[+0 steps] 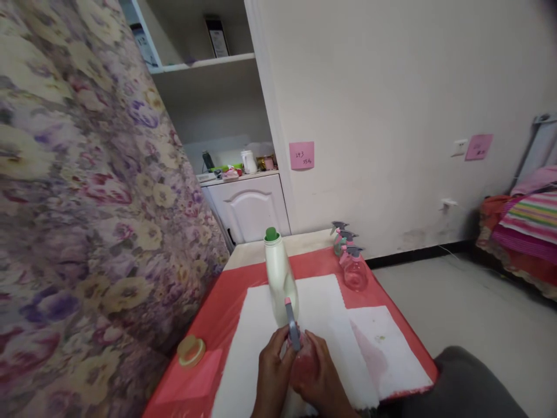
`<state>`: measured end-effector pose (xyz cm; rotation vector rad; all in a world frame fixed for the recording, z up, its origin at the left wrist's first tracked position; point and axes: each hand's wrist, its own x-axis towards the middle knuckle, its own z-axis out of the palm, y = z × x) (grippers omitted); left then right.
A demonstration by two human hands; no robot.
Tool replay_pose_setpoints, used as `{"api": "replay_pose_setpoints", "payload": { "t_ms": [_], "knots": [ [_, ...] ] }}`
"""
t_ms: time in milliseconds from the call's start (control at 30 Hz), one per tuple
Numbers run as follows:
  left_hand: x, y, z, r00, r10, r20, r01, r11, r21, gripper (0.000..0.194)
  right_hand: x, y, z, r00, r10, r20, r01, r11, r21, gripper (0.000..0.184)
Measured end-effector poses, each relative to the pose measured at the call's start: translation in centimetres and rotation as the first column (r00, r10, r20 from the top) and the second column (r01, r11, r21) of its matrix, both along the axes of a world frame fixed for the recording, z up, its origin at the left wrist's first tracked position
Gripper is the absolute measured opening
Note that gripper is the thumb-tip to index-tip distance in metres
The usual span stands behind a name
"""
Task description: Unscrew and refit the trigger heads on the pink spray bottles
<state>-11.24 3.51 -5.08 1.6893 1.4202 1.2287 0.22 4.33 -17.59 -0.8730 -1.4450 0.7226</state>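
Note:
Between my hands is a pink see-through spray bottle (pixel 304 361) with a grey trigger head. My left hand (pixel 274 363) is closed, its fingers at the bottle's neck just under the spray head. My right hand (pixel 325 374) wraps round the side of the bottle's body. Just beyond it stands a tall pale green jug (pixel 279 270) with a green opening at the top, upright on a white cloth (pixel 256 337). The bottle's lower end is partly hidden by my hands.
More spray bottles (pixel 355 276) stand at the table's far right edge. A roll of tape (pixel 191 351) lies at the left on the red table cover (pixel 235 284). A stained white sheet (pixel 391 337) lies at the right. A floral curtain (pixel 87 232) hangs close on the left.

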Motion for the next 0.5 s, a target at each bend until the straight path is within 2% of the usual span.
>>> {"api": "replay_pose_setpoints", "payload": {
  "t_ms": [167,267,367,500],
  "knots": [
    [0.0,-0.1,0.0,0.999,-0.036,0.004,0.036,0.998,0.043,0.026,0.6,-0.3,0.3,0.999,0.03,-0.018,-0.032,0.997,-0.069,0.088],
    [-0.1,0.1,-0.3,0.999,-0.021,0.04,0.018,0.998,0.062,0.027,2.0,-0.4,1.2,0.996,0.071,-0.061,-0.08,0.986,-0.148,0.09],
    [-0.1,0.3,-0.5,0.996,-0.014,0.088,0.009,0.999,0.054,0.029,3.7,-0.3,3.5,0.994,0.096,-0.054,-0.104,0.98,-0.171,0.068],
    [0.2,0.4,-0.3,0.985,-0.038,0.167,0.032,0.999,0.039,0.027,4.4,-0.1,8.2,0.995,0.094,-0.027,-0.096,0.986,-0.136,0.045]
  ]
}}
